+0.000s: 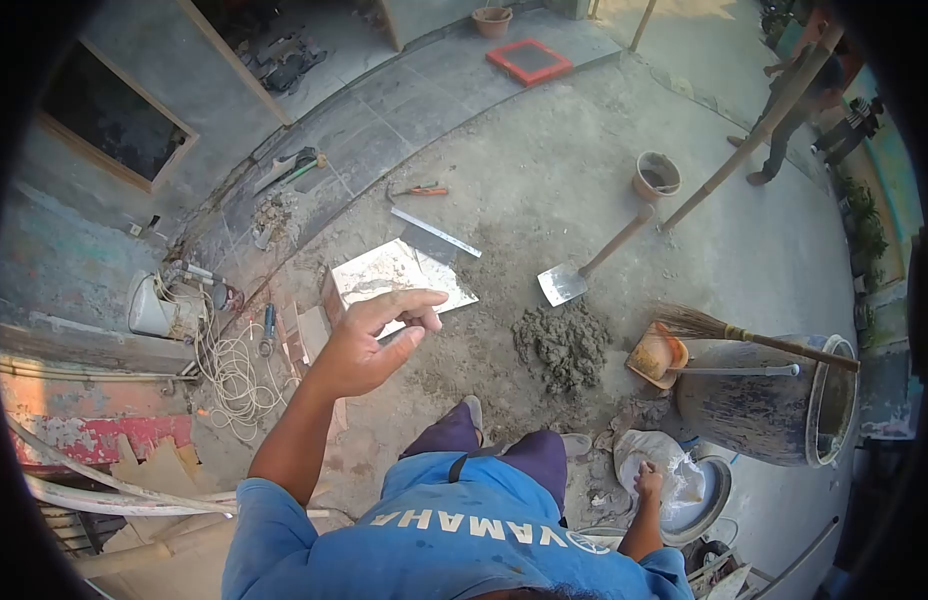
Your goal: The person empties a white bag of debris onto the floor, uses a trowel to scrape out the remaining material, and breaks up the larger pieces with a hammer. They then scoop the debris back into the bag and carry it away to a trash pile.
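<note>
My left hand [379,340] is raised above a white tile [384,262] lying on a box. Its index finger is stretched out, the thumb stands apart, the other fingers curl loosely, and it holds nothing. Low on the right, my right hand [647,480] is over a whitish sack [656,458] beside a round basin [706,500]. Its fingers look closed, but what they hold is too small to tell. A heap of wet mortar [564,345] lies on the ground ahead of me, with a shovel [564,284] just behind it.
A large barrel [754,405] lies at the right, with a broom [744,334] and an orange dustpan [656,354] by it. Further off are a bucket [657,177], a long pole [744,145] and a person [799,100]. Coiled hose [234,375] and pipes [114,495] lie left.
</note>
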Tool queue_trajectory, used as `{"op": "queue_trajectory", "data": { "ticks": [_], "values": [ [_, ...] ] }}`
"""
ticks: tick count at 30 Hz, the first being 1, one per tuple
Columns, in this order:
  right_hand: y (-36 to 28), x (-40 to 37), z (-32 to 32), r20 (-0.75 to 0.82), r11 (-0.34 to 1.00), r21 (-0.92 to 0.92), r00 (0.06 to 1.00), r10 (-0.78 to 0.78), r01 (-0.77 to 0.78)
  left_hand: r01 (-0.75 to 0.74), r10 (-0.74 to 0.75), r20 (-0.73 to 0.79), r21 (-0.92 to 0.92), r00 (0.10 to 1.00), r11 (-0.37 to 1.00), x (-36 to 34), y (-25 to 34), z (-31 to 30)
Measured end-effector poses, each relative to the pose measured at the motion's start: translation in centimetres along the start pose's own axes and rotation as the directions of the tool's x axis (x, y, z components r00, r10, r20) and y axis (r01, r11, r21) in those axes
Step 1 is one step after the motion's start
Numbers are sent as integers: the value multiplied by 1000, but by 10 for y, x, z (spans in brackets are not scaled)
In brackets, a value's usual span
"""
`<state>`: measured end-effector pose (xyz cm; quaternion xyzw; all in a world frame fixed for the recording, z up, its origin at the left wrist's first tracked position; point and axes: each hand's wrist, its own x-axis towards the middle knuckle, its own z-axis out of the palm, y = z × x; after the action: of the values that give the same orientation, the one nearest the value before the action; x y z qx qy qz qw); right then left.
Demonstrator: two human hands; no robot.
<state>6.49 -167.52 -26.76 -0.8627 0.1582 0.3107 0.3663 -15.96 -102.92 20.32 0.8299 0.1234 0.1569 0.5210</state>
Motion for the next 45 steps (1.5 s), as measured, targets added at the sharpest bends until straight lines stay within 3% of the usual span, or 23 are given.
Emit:
{"op": "queue_trajectory", "data": {
  "ticks": [1, 3, 5, 9, 12, 15, 17, 19, 20, 25, 26, 27, 28, 29, 32, 33, 34, 35, 37, 39, 40, 42, 45],
  "values": [
    [-74, 0, 15, -21, 999, 23, 999, -37, 37, -123, 118, -94, -53, 989, 991, -17, 49, -29],
    [-190, -1, 53, 67, 902, -90, 907, -417, 422, -454, 463, -274, 100, 843, 885, -47, 117, -65],
    [-273, 17, 94, 176, 773, -141, 784, -595, 618, -577, 630, -226, 261, 743, 774, -79, 150, -92],
    [-423, -92, 187, 403, 712, -9, 654, -640, 702, -562, 654, -115, 415, 748, 715, -117, 173, -128],
    [-442, -93, 243, 604, 598, -88, 520, -604, 797, -514, 626, -113, 470, 771, 718, -122, 176, -147],
    [-436, -75, 283, 744, 531, -226, 497, -447, 817, -469, 600, -123, 510, 790, 721, -113, 175, -157],
    [-428, -33, 298, 810, 350, -266, 405, -424, 898, -424, 575, -148, 535, 804, 731, -103, 173, -160],
    [-452, -35, 298, 747, 535, -517, 658, -99, 668, -383, 558, -177, 561, 810, 734, -90, 172, -164],
    [-456, -15, 298, 723, 533, -559, 688, -63, 635, -360, 542, -188, 568, 819, 740, -82, 172, -165],
    [-510, 100, 290, 626, 495, -598, 753, -202, 630, -180, 364, -209, 590, 908, 787, -61, 175, -179],
    [-525, 117, 295, 597, 493, -600, 763, -249, 630, -91, 259, -207, 589, 943, 803, -63, 178, -183],
    [-544, 114, 299, 577, 622, -515, 775, -257, 589, 73, 50, -193, 582, 980, 810, -67, 182, -185],
    [-562, 107, 307, 573, 635, -488, 769, -284, 598, -325, 618, -277, 657, 736, 681, -78, 144, -181],
    [-579, 97, 316, 569, 647, -461, 762, -311, 608, -134, 523, -444, 656, 728, 743, -95, 132, -175],
    [-610, 52, 348, 600, 649, -401, 720, -347, 647, 189, 325, -794, 474, 515, 860, -114, 61, -165],
    [-612, 40, 360, 619, 637, -367, 689, -377, 678, 379, 58, -857, 285, 511, 880, -129, 34, -169],
    [-608, 30, 371, 626, 640, -362, 686, -372, 678, 572, -233, -914, -1, 331, 820, -134, -1, -164],
    [-602, 23, 382, 654, 651, -322, 659, -372, 688, 650, -444, -869, -210, 219, 731, -140, -46, -161],
    [-591, -4, 393, 716, 629, -280, 594, -366, 725, 860, -674, -731, -272, 108, 432, -168, -144, -127],
    [-578, -18, 395, 775, 491, -389, 565, -282, 779, 979, -864, -465, 40, 195, 200, -223, -237, -53],
    [-578, -32, 393, 766, 523, -416, 597, -238, 743, 968, -940, -230, 84, 251, 238, -241, -262, -24],
    [-554, 14, 398, 788, 339, -491, 575, -219, 802, 979, -983, 45, -116, 177, 171, -253, -278, 8],
    [-596, -12, 381, 671, 599, -518, 724, -159, 611, 771, -995, 76, -629, -67, -100, -293, -308, 38]
  ]
}}
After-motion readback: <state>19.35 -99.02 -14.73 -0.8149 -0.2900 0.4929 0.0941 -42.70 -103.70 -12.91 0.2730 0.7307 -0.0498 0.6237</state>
